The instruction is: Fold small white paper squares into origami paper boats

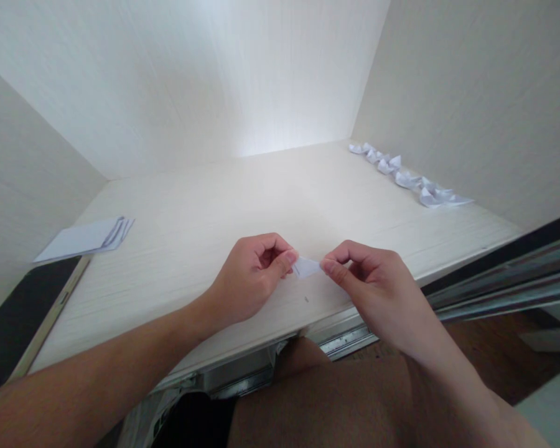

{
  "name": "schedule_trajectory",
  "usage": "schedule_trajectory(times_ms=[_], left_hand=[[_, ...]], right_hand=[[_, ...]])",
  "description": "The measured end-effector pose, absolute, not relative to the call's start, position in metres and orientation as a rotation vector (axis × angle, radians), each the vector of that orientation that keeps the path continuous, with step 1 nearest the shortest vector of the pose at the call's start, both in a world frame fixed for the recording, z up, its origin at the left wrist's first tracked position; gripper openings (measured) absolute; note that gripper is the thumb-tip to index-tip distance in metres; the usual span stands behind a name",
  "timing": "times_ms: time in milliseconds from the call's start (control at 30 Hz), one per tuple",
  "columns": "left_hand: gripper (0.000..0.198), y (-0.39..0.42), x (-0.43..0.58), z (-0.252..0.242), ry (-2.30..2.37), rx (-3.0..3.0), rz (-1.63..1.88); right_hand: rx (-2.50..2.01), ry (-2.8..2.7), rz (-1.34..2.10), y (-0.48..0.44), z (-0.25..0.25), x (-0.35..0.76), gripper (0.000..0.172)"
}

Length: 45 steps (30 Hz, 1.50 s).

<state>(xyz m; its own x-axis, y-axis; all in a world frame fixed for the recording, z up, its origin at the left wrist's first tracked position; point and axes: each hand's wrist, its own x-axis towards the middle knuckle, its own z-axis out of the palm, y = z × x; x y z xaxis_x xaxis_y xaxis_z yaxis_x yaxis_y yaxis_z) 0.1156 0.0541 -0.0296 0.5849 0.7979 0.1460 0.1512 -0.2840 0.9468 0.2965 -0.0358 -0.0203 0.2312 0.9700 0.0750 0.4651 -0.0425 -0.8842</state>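
Observation:
A small folded piece of white paper (307,267) is stretched between my two hands, just above the front part of the white tabletop (242,205). My left hand (259,274) pinches its left corner between thumb and forefinger. At the opposite corner, my right hand (371,280) grips it the same way. The paper's middle shows between the fingertips, while both held corners are covered. Several small folded paper boats (436,196) stand in a row along the right wall, well apart from my hands.
On the left, a stack of white paper sheets (81,239) partly overlies a dark flat panel with a pale edge (32,311). White walls (191,81) enclose the tabletop at the back and both sides. A dark-edged metal frame (508,270) runs along the right front.

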Motion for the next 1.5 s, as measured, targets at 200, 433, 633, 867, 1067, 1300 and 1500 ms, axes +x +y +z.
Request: schedule_trajectory(times_ms=[200, 433, 633, 867, 1067, 1300, 1500], left_hand=[[0.020, 0.056, 0.116, -0.030, 0.783, 1.680, 0.835], [0.018, 0.055, 0.116, -0.029, 0.717, 1.644, 0.812], [0.013, 0.056, 0.116, -0.033, 0.598, 1.539, 0.820], [0.018, 0.058, 0.114, -0.036, 0.457, 1.462, 0.759], [0.018, 0.060, 0.111, -0.037, 0.377, 1.450, 0.651], [0.013, 0.058, 0.114, -0.033, 0.408, 1.564, 0.652], [0.017, 0.053, 0.117, -0.035, 0.440, 1.595, 0.750]], right_hand=[[-1.627, -1.189, 0.767, -0.037, -0.022, 0.304, 0.029], [-1.548, -1.301, 0.832, -0.033, -0.025, 0.290, 0.030], [-1.519, -1.253, 0.810, -0.033, -0.028, 0.293, 0.030], [-1.460, -1.281, 0.838, -0.034, -0.031, 0.294, 0.031], [-1.411, -1.422, 0.793, -0.036, -0.032, 0.291, 0.020], [-1.418, -1.287, 0.729, -0.036, -0.035, 0.285, 0.011], [-1.306, -1.206, 0.837, -0.038, -0.033, 0.280, 0.012]])
